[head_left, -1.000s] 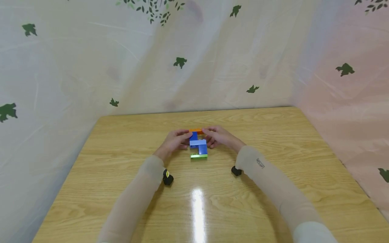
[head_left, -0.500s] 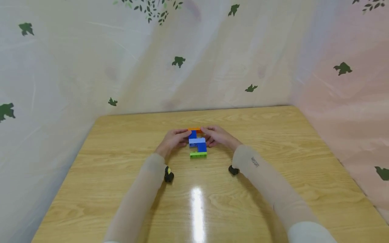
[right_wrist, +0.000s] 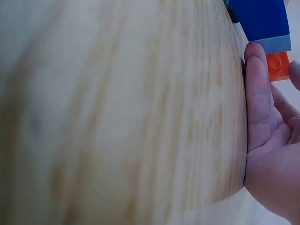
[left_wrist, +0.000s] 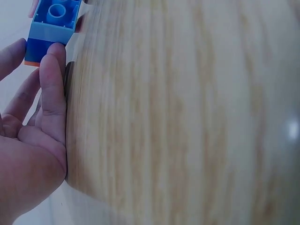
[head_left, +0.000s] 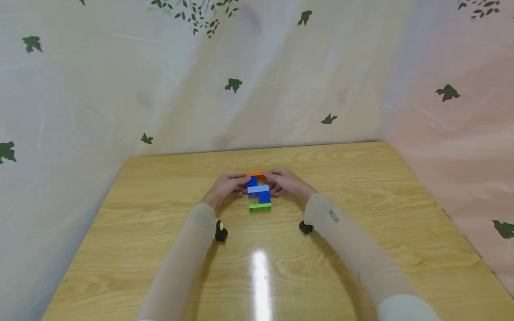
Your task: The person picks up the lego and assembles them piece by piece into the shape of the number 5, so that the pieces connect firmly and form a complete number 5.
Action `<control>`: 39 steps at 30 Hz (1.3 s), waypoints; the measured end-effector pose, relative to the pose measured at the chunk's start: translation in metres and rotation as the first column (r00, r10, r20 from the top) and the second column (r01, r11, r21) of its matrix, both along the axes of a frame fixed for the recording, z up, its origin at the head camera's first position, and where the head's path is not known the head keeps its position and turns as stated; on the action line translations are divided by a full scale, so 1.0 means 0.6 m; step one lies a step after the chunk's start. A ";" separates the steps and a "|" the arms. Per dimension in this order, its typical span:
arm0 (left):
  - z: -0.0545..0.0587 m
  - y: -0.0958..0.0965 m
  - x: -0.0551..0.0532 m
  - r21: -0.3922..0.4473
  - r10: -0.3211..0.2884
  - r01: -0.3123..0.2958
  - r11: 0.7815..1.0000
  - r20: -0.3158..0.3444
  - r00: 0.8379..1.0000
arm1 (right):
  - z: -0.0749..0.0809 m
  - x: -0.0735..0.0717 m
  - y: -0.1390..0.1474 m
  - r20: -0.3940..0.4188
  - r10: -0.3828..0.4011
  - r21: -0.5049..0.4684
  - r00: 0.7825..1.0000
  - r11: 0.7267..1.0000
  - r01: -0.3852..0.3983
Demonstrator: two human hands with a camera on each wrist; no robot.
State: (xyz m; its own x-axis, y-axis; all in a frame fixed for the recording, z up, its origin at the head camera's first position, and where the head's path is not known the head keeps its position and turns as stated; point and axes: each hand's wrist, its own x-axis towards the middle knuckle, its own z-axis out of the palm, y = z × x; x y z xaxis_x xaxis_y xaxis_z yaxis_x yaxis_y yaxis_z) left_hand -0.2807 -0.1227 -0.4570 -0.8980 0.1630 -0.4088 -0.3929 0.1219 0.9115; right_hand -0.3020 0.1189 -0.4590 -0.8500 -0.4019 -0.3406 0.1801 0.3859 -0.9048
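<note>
Both hands hold a joined structure of toy building bricks over the far middle of the table. From far to near in the head view come an orange brick (head_left: 254, 174), a blue brick (head_left: 252, 181) on the left, a light blue brick (head_left: 258, 189), a second blue brick (head_left: 264, 197) on the right and a green brick (head_left: 260, 207). The left hand (head_left: 225, 188) grips the far left end, its thumb on the left blue brick. At the opposite side, the right hand (head_left: 287, 183) has its thumb by the orange brick's right end. Each wrist view shows only part of the structure.
The wooden table (head_left: 341, 267) reaches back to a pale curtain (head_left: 180, 89) with green leaf and bird shapes. Black wrist devices (head_left: 221, 232) hang under both sleeves. A bright light reflection lies on the table's near middle.
The structure has tilted slightly, so more of the green brick's near side shows. Both hands keep their hold and have barely moved. The head view has shifted a little.
</note>
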 end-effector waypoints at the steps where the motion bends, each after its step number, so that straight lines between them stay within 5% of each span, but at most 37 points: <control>1: 0.000 0.001 0.000 0.001 -0.002 0.002 1.000 0.000 1.000 | 0.001 0.000 0.001 -0.002 -0.003 0.006 1.000 1.000 0.003; 31: -0.004 0.003 0.004 -0.032 -0.019 0.017 0.999 -0.058 0.998 | 0.001 0.000 0.000 -0.019 -0.016 0.034 1.000 0.999 0.017; 39: 0.003 -0.002 0.008 -0.006 -0.005 0.005 1.000 -0.026 1.000 | -0.003 -0.002 -0.008 -0.008 -0.020 0.023 1.000 1.000 0.020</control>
